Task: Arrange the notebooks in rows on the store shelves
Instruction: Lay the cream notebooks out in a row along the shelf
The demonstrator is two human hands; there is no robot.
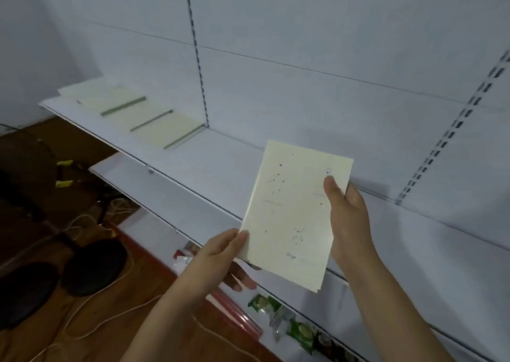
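1. Head view looks down at a white store shelf (pixel 193 168) that runs from the upper left of the frame to the lower right, with a white back panel (pixel 303 30) and slotted metal uprights behind it.
2. Wooden floor (pixel 138 320) fills the lower left of the frame, with white cables, dark round objects and yellow clips lying on it.
3. Cream notebooks (pixel 143 116) lie flat in a row on the shelf at the upper left; the shelf to their right is bare white.
4. Held above the shelf's front edge in mid frame is a thin stack of cream notebooks (pixel 292 212) printed with small blue dots.
5. Left hand (pixel 220 254) pinches the stack's lower left corner, thumb on top.
6. Right hand (pixel 347 218) grips its right edge, thumb on the cover.
7. Green packets (pixel 298 328) sit on a lower shelf at the bottom of the frame.
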